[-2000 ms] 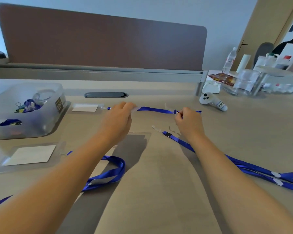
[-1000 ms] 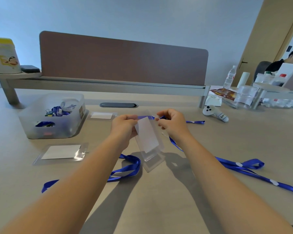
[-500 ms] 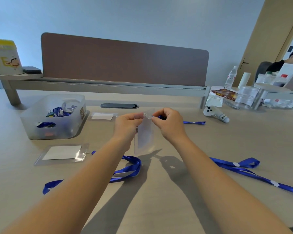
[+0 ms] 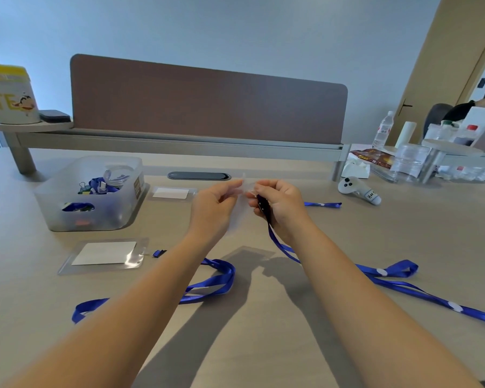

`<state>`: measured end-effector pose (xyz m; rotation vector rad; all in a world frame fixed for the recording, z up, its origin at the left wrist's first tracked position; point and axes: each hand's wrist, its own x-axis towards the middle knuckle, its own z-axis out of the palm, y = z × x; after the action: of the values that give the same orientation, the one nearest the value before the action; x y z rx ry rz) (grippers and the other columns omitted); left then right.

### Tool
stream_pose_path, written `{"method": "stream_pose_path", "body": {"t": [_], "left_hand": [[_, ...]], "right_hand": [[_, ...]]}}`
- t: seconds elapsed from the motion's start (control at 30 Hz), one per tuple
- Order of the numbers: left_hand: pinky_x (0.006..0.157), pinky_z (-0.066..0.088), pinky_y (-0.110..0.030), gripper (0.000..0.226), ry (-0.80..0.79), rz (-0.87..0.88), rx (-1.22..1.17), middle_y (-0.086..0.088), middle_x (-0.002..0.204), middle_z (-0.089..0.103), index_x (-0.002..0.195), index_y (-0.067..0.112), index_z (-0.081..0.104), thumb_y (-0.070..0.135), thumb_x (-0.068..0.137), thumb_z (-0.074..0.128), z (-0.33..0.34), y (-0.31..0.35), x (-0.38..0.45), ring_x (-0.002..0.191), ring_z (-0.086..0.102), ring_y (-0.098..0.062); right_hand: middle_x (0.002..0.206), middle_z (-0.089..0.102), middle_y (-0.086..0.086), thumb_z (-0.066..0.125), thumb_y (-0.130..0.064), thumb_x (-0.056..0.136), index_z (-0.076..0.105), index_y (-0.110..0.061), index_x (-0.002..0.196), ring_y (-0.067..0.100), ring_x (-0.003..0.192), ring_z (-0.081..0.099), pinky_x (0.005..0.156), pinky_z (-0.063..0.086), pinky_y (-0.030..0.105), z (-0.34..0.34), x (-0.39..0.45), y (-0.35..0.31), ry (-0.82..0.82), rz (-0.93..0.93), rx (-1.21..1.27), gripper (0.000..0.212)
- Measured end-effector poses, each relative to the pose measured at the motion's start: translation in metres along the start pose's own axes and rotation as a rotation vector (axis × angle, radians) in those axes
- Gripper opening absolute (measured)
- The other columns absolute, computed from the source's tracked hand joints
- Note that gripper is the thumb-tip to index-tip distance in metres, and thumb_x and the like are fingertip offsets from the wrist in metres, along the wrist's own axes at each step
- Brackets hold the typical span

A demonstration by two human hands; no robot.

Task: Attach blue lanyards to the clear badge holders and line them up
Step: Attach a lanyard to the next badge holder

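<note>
Both hands are raised above the desk's middle. My left hand (image 4: 213, 205) pinches the top of a clear badge holder (image 4: 239, 217), which hangs edge-on and is hard to see. My right hand (image 4: 277, 204) pinches the black clip end of a blue lanyard (image 4: 386, 273) against the holder's top; its strap trails down to the right across the desk. A second badge holder with a white card (image 4: 104, 254) lies at the left, its lanyard (image 4: 207, 287) looping under my left forearm. A third holder (image 4: 171, 193) lies farther back.
A translucent bin (image 4: 93, 194) with clips and lanyards stands at the left. A white controller (image 4: 357, 189) lies at the right, with bottles and containers (image 4: 409, 161) behind it. A brown divider panel (image 4: 207, 105) closes off the desk's far edge.
The hands lifted the badge holder off the desk and turned it edge-on. The right hand brought the lanyard's clip up to the holder's top, pulling the strap off the desk.
</note>
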<state>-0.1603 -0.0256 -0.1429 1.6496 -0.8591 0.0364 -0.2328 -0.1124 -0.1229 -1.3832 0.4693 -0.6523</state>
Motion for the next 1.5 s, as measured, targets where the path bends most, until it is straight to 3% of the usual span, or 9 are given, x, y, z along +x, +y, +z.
{"method": "stream_pose_path", "body": {"t": [0.13,0.27,0.4,0.7,0.8,0.93,1.13,1.27,1.5], "left_hand": [[0.084,0.038,-0.020,0.034,0.000,0.312,0.371,-0.016,0.117,0.065,0.122,0.007,0.055,0.000,0.090,0.045,-0.009,-0.012,0.001,0.107,0.060,-0.028],[0.064,0.048,-0.026,0.032,-0.107,0.604,0.602,-0.022,0.085,0.072,0.105,-0.001,0.066,-0.011,0.076,0.057,-0.020,-0.019,0.001,0.072,0.068,-0.036],[0.060,0.058,-0.038,0.036,-0.134,0.679,0.743,-0.021,0.079,0.074,0.095,-0.002,0.069,-0.015,0.062,0.071,-0.027,-0.022,0.002,0.069,0.070,-0.036],[0.059,0.058,-0.040,0.040,-0.152,0.784,0.843,-0.017,0.077,0.075,0.090,0.001,0.071,-0.009,0.052,0.081,-0.033,-0.028,0.002,0.068,0.071,-0.032],[0.070,0.057,-0.042,0.034,-0.166,0.680,0.756,-0.019,0.089,0.074,0.101,0.001,0.068,-0.008,0.069,0.068,-0.030,-0.023,-0.001,0.081,0.070,-0.035],[0.096,0.040,-0.028,0.038,-0.263,0.236,0.519,-0.007,0.127,0.059,0.127,0.013,0.050,0.012,0.089,0.052,-0.026,-0.011,-0.002,0.117,0.052,-0.021],[0.067,0.045,-0.021,0.010,-0.223,-0.080,0.002,0.001,0.076,0.061,0.092,0.010,0.063,0.010,0.087,0.055,-0.025,-0.003,0.007,0.071,0.055,-0.008],[0.080,0.051,-0.039,0.012,-0.222,-0.129,0.070,-0.002,0.069,0.060,0.088,0.006,0.068,0.013,0.084,0.059,-0.026,-0.003,0.011,0.073,0.055,-0.020],[0.085,0.051,-0.041,0.019,-0.220,-0.077,0.268,-0.006,0.077,0.059,0.092,0.003,0.068,0.016,0.086,0.056,-0.027,0.004,0.012,0.079,0.056,-0.021]], "right_hand": [[0.068,0.057,0.010,0.047,-0.007,0.092,0.056,-0.004,0.077,0.006,0.040,0.054,0.041,0.045,0.013,-0.003,-0.002,-0.001,-0.111,0.197,-0.058,0.018],[0.068,0.058,0.008,0.047,-0.013,0.092,0.058,-0.004,0.073,0.008,0.045,0.052,0.043,0.044,0.014,-0.005,-0.004,-0.003,-0.169,0.322,-0.062,0.023],[0.067,0.059,0.007,0.043,-0.025,0.094,0.059,-0.004,0.073,0.008,0.046,0.055,0.045,0.045,0.015,-0.005,-0.004,-0.001,-0.173,0.358,0.009,0.034],[0.065,0.058,0.006,0.054,-0.006,0.088,0.061,-0.004,0.077,0.007,0.046,0.054,0.045,0.045,0.014,0.000,-0.003,0.003,-0.138,0.268,-0.138,0.013],[0.063,0.058,0.006,0.054,-0.005,0.087,0.061,-0.004,0.072,0.005,0.042,0.053,0.043,0.043,0.014,0.003,-0.002,0.003,-0.109,0.219,-0.165,0.016],[0.054,0.057,0.006,0.051,0.000,0.086,0.058,-0.002,0.066,0.003,0.033,0.051,0.039,0.041,0.012,0.006,0.001,0.004,-0.085,0.159,-0.146,0.021],[0.051,0.062,0.002,0.054,-0.002,0.087,0.059,-0.006,0.067,0.002,0.035,0.054,0.043,0.047,0.013,0.008,0.002,0.007,-0.105,0.081,-0.184,0.021],[0.064,0.060,0.006,0.053,-0.003,0.088,0.061,-0.006,0.070,0.001,0.040,0.055,0.045,0.047,0.011,0.010,0.000,0.006,-0.131,0.018,-0.275,0.020],[0.071,0.061,0.004,0.052,-0.008,0.090,0.063,0.006,0.101,0.009,0.058,0.053,0.055,0.044,0.016,0.015,-0.003,0.006,-0.120,-0.102,-0.521,0.022]]}}
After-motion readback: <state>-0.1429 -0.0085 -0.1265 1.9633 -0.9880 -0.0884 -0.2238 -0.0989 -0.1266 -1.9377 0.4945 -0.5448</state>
